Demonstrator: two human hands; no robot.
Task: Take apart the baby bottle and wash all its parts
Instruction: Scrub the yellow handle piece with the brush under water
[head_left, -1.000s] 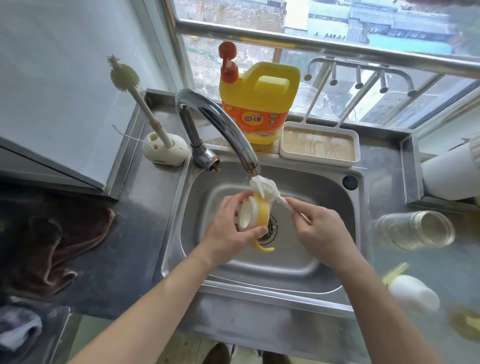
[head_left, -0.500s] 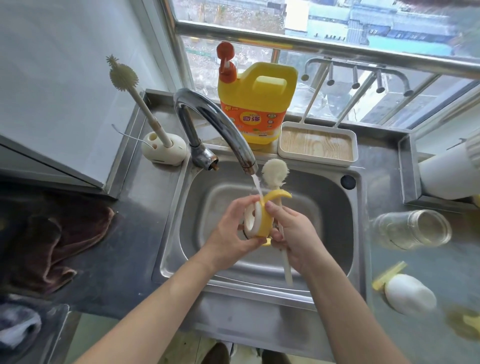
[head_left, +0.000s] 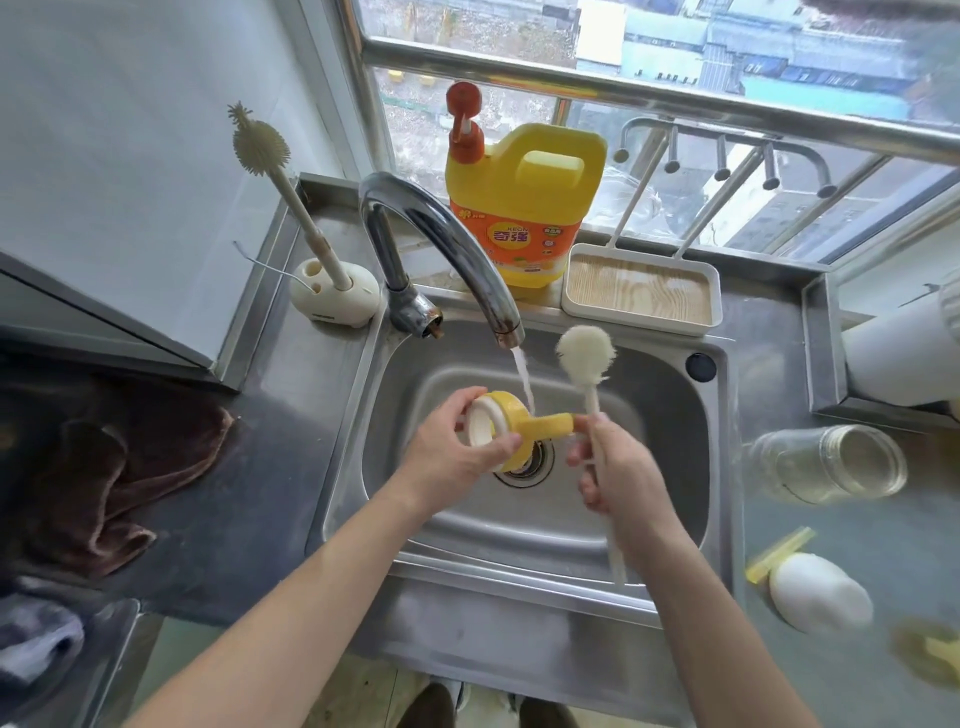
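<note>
The left hand (head_left: 457, 452) reaches in over the sink (head_left: 670, 415), thumb and curled fingers gripping the yellow bottle collar (head_left: 511, 415) by its rim, with the white inner ring turned left and up. One of the collar's yellow handles juts to the right, and its tip meets the fingertips of the right hand (head_left: 618, 473). That hand is closed round the thin white stem of a bottle brush (head_left: 586, 353) held nearly upright. The brush's fluffy head is at the far end, just right of the stream, and the stem's near end pokes out past the wrist. Water (head_left: 523, 382) falls from the faucet (head_left: 441, 228) onto the collar, above the drain (head_left: 524, 462).

Behind the faucet stands a yellow detergent jug (head_left: 524, 208) with a red pump. Its orange label reads "KEON" over large white Chinese characters, and the smaller print is illegible. Just right of it sits a white tray (head_left: 641, 288) with a wood-grain floor.

On the counter (head_left: 769, 332) right of the sink, the glass bottle body (head_left: 826, 462) lies on its side, well apart from both hands. Nearer lies a white dome cap (head_left: 821, 597). To the left are a brush stand (head_left: 332, 293) and a brown cloth (head_left: 104, 467).
</note>
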